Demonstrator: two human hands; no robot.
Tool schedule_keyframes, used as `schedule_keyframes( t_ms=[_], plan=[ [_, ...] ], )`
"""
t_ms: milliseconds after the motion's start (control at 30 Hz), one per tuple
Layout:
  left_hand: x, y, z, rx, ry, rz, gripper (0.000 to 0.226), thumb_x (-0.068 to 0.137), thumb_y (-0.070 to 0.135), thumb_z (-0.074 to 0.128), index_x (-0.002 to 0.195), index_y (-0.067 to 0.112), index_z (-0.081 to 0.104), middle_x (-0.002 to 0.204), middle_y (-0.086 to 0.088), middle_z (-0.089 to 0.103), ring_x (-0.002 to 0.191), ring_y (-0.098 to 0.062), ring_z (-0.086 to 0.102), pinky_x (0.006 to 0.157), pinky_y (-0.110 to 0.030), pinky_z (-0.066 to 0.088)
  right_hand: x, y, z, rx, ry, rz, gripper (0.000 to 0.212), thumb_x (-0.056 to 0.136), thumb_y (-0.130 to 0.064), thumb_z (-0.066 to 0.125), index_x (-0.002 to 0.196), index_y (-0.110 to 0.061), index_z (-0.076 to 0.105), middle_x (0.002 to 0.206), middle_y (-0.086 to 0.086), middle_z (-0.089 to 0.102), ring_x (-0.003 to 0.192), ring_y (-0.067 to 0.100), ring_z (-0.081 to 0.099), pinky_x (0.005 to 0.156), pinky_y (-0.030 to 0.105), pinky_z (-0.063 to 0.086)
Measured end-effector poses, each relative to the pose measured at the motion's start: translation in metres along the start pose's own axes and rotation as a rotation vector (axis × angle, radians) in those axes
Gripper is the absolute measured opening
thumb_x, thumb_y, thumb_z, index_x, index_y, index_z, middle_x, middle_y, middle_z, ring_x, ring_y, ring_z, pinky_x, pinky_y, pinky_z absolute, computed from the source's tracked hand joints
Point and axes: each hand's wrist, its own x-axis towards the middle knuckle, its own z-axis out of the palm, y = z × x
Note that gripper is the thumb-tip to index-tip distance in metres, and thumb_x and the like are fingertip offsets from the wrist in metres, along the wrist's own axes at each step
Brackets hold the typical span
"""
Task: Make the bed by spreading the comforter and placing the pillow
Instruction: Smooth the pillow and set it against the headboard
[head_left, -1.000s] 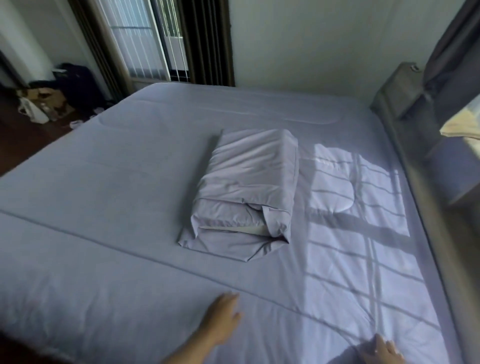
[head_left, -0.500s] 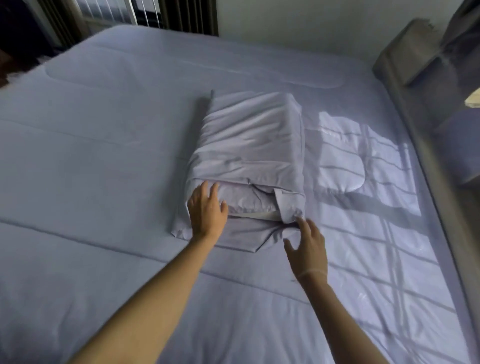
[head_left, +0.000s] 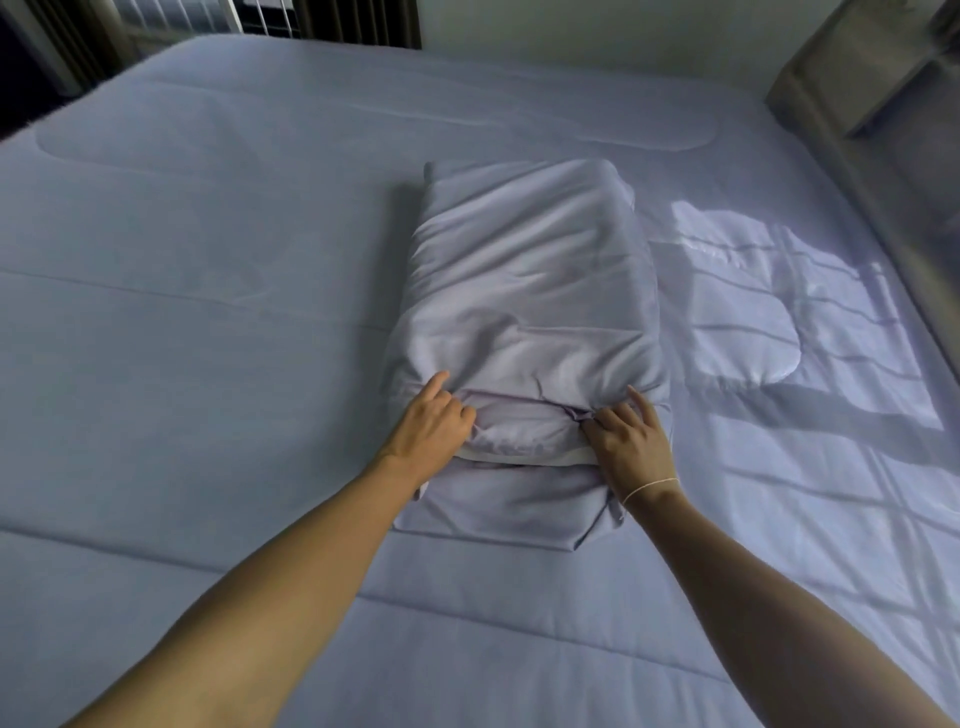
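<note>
Head view: my left hand (head_left: 428, 426) and right hand (head_left: 626, 441) pinch the pillow's (head_left: 530, 291) near end on the spread comforter (head_left: 208, 260); I'd lift next.

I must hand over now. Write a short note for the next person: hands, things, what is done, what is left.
Left hand: gripping the near end of the pillow, fingers curled into the fabric.
Right hand: gripping the same end, at its right side.
Pillow: lies mid-bed on the comforter, long side pointing away.
Done: comforter looks spread flat over the bed.
Left: lift the pillow and place it at the head of the bed.
</note>
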Motion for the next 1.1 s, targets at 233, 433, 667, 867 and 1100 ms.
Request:
schedule_keyframes(
  t_ms=[233, 433, 667, 867, 1100],
  plan=[
    [-0.063, 0.005, -0.045, -0.176, 0.023, 0.052, 0.027, 0.057, -0.003, 0.041, 0.065, 0.016, 0.059, 0.055, -0.003, 0.053, 0.053, -0.024, 0.054, 0.095, -0.040, 0.037, -0.042, -0.011, -0.063, 0.174, -0.017, -0.008, 0.018, 0.082, -0.009, 0.057, 0.086, -0.015, 0.074, 0.079, 0.004, 0.066, 0.072, 0.028, 0.061, 0.100, 0.046, 0.041],
    [-0.204, 0.063, -0.079, -0.373, 0.123, 0.141, 0.028, 0.081, 0.003, 0.040, 0.071, 0.022, 0.059, 0.064, 0.003, 0.052, 0.061, -0.018, 0.057, 0.109, -0.042, 0.030, -0.150, -0.075, -0.163, 0.434, -0.204, -0.027, 0.027, 0.086, -0.018, 0.050, 0.098, -0.021, 0.073, 0.086, -0.003, 0.060, 0.084, 0.021, 0.058, 0.106, 0.043, 0.038],
    [-0.157, 0.019, -0.083, -0.602, 0.073, -0.217, 0.055, 0.092, 0.061, 0.038, 0.111, 0.018, 0.065, 0.110, -0.001, 0.065, 0.104, -0.018, 0.059, 0.110, -0.054, 0.022, -0.083, -0.040, -0.159, 0.625, -0.354, 0.768, 0.056, 0.090, -0.049, 0.047, 0.136, -0.018, 0.045, 0.137, 0.012, 0.048, 0.123, 0.032, 0.047, 0.105, 0.036, 0.036],
    [-0.120, 0.024, -0.062, -0.378, -0.269, -0.231, 0.043, 0.086, 0.046, 0.043, 0.117, 0.026, 0.065, 0.126, 0.001, 0.063, 0.122, -0.027, 0.055, 0.099, -0.071, 0.031, -0.075, -0.035, -0.133, 0.485, -0.661, 0.934, 0.047, 0.100, -0.027, 0.040, 0.146, -0.033, 0.031, 0.107, 0.025, 0.065, 0.094, 0.043, 0.061, 0.078, 0.043, 0.049],
    [-0.191, 0.087, -0.083, -0.499, -0.036, 0.030, 0.054, 0.092, 0.055, 0.038, 0.134, 0.024, 0.053, 0.145, -0.006, 0.045, 0.139, -0.026, 0.034, 0.107, -0.059, 0.021, -0.131, -0.008, -0.173, 0.521, -0.712, 1.085, 0.037, 0.095, -0.038, 0.049, 0.128, -0.023, 0.054, 0.117, 0.010, 0.067, 0.106, 0.036, 0.060, 0.087, 0.040, 0.044]
  ],
)
